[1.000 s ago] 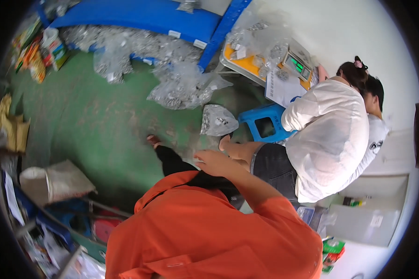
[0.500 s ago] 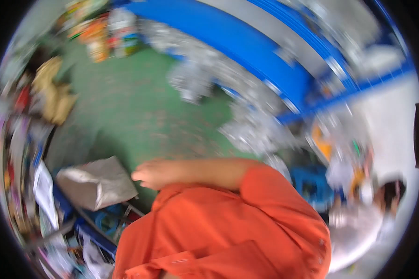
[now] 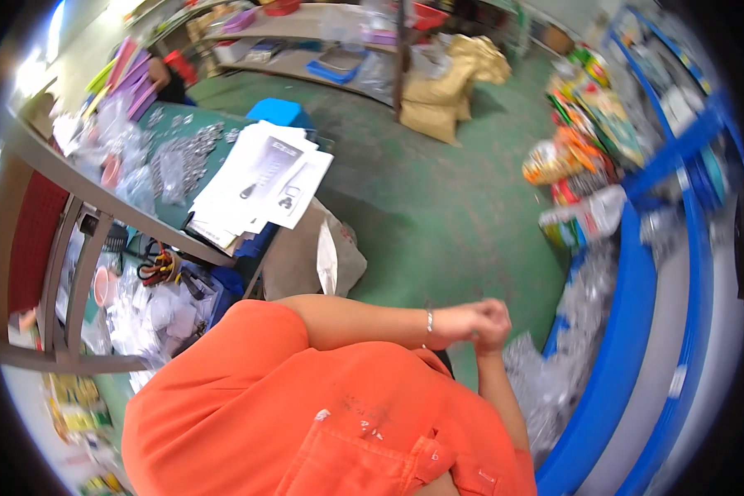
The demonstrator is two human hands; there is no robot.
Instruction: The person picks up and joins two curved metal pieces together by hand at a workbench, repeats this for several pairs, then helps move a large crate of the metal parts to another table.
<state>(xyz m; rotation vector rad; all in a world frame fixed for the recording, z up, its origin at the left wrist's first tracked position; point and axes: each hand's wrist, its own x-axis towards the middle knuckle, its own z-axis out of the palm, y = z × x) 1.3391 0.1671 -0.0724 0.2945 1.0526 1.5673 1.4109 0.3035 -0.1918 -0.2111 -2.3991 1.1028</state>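
My left hand (image 3: 456, 324) and my right hand (image 3: 493, 324) come together in front of my orange shirt (image 3: 248, 397). The fingers look curled in. I can't tell if there is something small inside them, because one hand hides part of the other. I think I keep them up and close so they don't bump the shelf. A shiny bracelet (image 3: 430, 321) is on my left wrist.

The nearest things are the clear bags (image 3: 539, 384), just past my right arm. They sit low along the blue shelf (image 3: 616, 355), maybe because they are heavy.

Near my left arm, a pale sack (image 3: 285, 269) stands on the green floor (image 3: 438, 223), by the end of the green surface (image 3: 172, 217). White papers (image 3: 260, 174) lie in a loose pile at that end, maybe so they are easy to reach. Little silver bits (image 3: 192, 153) are spread out behind them, maybe so each one is easy to see.

Farther off, brown sacks (image 3: 438, 99) lean together, perhaps to stay up.
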